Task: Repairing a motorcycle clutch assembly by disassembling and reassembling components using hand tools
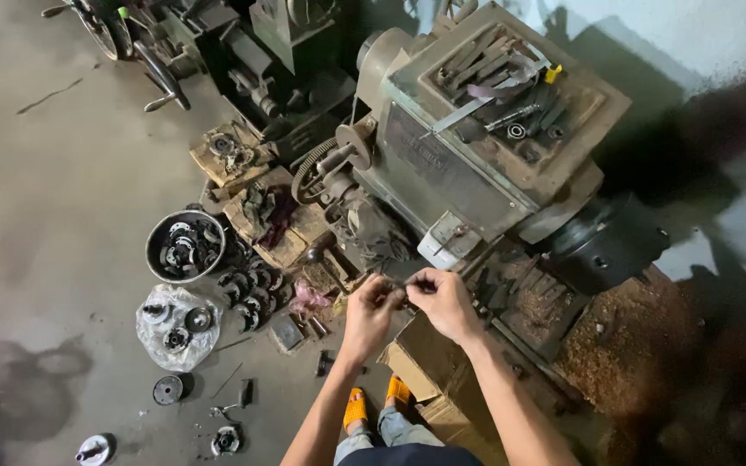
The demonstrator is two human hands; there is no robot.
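Observation:
My left hand (368, 311) and my right hand (444, 302) meet in front of me, fingertips pinched together on a small dark metal part (407, 287) held between them. The part is mostly hidden by my fingers, so its shape is unclear. Both hands hover above the edge of an old green lathe (468, 164) and a brown cardboard box (425, 358). My feet in orange sandals (356, 406) stand on the concrete floor below.
A round metal bowl (185, 246) of dark gears sits on the floor at left, beside a plastic bag (176, 324) holding more round parts. Loose gears and tools litter the floor. Flat metal strips lie in the lathe's top tray (511, 86). Rusty swarf (632, 336) piles at right.

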